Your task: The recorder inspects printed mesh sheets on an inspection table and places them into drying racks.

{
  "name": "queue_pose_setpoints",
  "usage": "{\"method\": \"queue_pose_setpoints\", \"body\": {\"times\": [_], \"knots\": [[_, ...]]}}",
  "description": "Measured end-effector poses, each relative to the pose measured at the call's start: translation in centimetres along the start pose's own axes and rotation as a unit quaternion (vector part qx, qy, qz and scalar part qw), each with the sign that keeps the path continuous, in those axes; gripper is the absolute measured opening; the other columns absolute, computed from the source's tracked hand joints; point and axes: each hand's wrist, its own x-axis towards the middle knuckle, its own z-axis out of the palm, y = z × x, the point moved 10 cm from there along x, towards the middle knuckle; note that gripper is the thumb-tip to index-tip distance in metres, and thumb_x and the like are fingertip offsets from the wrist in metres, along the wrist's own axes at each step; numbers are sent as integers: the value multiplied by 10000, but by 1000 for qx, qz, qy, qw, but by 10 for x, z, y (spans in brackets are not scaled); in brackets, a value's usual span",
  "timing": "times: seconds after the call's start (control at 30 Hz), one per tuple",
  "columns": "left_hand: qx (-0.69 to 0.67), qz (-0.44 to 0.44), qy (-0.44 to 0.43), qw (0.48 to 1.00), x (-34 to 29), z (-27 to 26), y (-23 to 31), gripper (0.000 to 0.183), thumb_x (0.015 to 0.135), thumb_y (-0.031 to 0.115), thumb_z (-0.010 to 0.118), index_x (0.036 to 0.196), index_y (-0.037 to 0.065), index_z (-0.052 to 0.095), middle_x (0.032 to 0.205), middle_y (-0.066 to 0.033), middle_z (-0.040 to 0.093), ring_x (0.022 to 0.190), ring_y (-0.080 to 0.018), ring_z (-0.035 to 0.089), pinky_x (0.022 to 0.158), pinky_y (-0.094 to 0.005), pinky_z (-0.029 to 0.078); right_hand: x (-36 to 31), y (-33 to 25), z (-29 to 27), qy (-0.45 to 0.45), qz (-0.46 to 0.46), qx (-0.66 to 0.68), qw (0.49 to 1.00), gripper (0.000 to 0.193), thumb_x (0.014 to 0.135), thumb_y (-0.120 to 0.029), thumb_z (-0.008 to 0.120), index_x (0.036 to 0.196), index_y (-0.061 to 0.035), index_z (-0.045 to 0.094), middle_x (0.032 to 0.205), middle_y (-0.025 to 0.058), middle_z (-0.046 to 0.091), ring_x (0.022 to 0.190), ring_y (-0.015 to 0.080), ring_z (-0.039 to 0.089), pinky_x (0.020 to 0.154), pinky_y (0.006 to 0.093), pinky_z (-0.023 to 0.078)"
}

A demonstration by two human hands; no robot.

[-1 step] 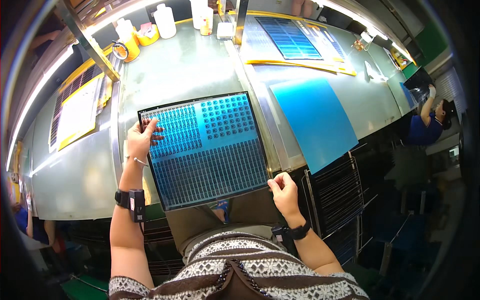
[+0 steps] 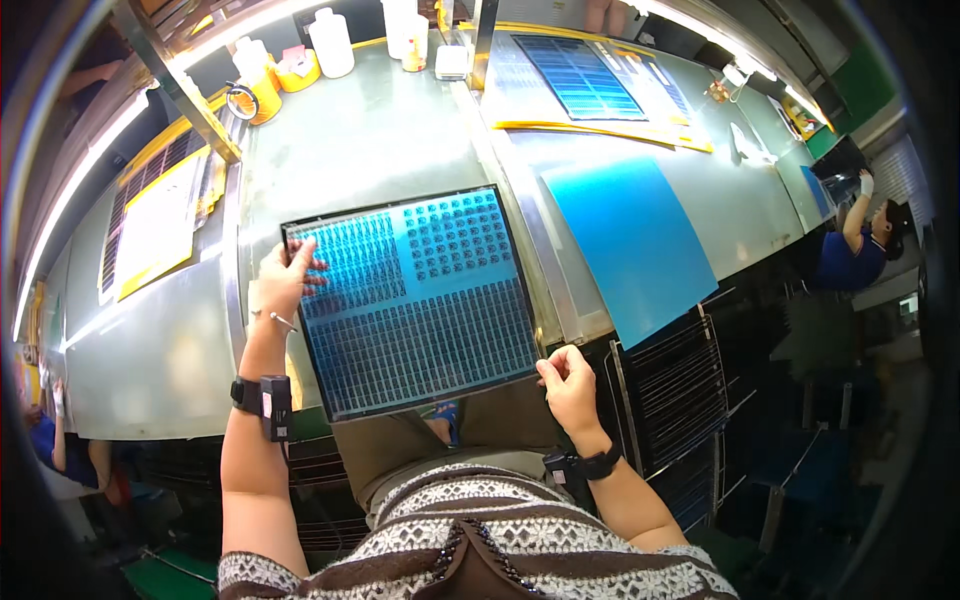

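Observation:
A thin, see-through blue sheet with a black border and rows of small dark printed patterns is held tilted over the near edge of the lit table. My left hand grips its left edge near the upper corner, thumb in front; the fingers show dimly through the sheet. At the lower right corner, my right hand pinches the edge between thumb and bent fingers. A plain blue sheet lies to the right, its near corner jutting past the table edge.
Yellow-edged stacks with patterned sheets lie at the far right and left. White bottles and tape rolls stand at the back. A wire rack is below the table. Another person works at far right.
The patterned sheet's upper left corner and my left hand have shifted very slightly to the right. My right hand stays in place.

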Motion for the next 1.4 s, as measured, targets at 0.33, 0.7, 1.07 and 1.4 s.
{"method": "queue_pose_setpoints", "body": {"times": [0.33, 0.7, 1.07, 1.4], "knots": [[272, 122, 144, 944, -16, -12, 7, 475, 676, 259, 762, 1044, 56, 542, 692, -129, 587, 630, -271, 586, 604, -366, 477, -3, 19, -2, -17, 22, 38, 999, 150, 797, -29, 608, 763, -22, 462, 630, 37, 497, 570, 108, 489, 533, 260, 421], [457, 130, 126, 871, -2, 2, -2, 369, 876, 181, 487, 1238, 109, 505, 894, -141, 574, 778, -333, 607, 682, -422, 494, 0, 9, 5, -35, 12, 36, 999, 142, 802, -4, 590, 762, -13, 454, 627, 29, 486, 580, 95, 494, 527, 246, 412], [573, 178, 97, 794, 0, 21, 12, 420, 814, 92, 473, 1232, 49, 497, 882, -111, 553, 788, -267, 606, 645, -367, 498, 0, 17, 2, -56, 33, -11, 998, 157, 755, -19, 641, 806, -23, 492, 692, 68, 503, 654, 167, 515, 612, 299, 423], [599, 322, 138, 720, -23, 19, 25, 395, 847, 183, 462, 1223, 76, 515, 1308, -43, 466, 1271, -237, 340, 968, -485, 286, 80, -119, 59, -82, -415, -442, 791, 517, 751, -284, 655, 1218, -108, 524, 1328, 113, 409, 1251, 351, 317, 947, 462, 315]]}}
